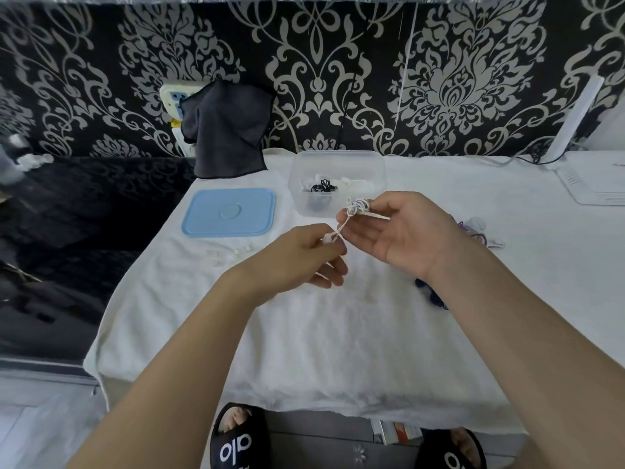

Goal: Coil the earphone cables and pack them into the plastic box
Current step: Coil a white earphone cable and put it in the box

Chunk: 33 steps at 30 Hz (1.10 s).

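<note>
A white earphone cable [357,207] is wound into a small coil held up just in front of the clear plastic box [372,164]. My right hand [402,231] pinches that coil at its fingertips. My left hand [304,255] pinches the cable's loose end, which runs taut up to the coil. Inside the box lie a coiled black earphone [324,187] and something white. A dark blue cable [434,296] lies on the cloth, partly hidden under my right forearm. A purple cable [473,233] lies to the right of my right hand.
The box's blue lid [230,213] lies flat to the left of the box. White earphone pieces [230,255] rest on the white cloth [338,350] below the lid. A dark cloth [226,130] hangs at the back; a white router [595,181] sits far right.
</note>
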### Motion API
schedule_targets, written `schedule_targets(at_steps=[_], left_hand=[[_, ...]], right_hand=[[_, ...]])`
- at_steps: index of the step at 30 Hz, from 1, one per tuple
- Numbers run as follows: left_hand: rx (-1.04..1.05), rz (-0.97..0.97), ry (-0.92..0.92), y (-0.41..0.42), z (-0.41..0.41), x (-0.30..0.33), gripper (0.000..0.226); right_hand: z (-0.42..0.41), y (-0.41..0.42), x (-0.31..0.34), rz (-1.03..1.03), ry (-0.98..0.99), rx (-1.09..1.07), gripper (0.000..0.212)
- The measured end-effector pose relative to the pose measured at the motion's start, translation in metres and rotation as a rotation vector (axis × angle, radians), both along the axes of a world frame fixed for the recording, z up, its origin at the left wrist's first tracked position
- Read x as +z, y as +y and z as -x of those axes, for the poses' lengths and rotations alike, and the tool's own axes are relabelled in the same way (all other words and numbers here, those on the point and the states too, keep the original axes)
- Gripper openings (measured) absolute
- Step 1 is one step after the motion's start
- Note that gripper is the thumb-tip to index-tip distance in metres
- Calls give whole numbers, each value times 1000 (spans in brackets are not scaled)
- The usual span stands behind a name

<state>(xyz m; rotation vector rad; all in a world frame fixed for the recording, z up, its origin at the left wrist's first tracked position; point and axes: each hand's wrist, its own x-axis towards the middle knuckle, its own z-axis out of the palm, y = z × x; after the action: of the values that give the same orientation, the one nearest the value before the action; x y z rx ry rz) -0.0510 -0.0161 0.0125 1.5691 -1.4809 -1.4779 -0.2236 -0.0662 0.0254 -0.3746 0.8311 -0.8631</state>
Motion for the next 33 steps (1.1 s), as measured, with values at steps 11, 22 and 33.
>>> schedule_targets(at_steps=[11,22,33], left_hand=[[-95,71,-564,-1,-38,-27,28],[-57,104,-579,-4,-55,-35,16],[336,177,-685,-11,-112,-25,21]], right_hand=[[-22,-1,-37,827,1302,323,24],[-51,-2,-55,1224,1440,707,39],[-64,-10,-71,1507,1523,612,17]])
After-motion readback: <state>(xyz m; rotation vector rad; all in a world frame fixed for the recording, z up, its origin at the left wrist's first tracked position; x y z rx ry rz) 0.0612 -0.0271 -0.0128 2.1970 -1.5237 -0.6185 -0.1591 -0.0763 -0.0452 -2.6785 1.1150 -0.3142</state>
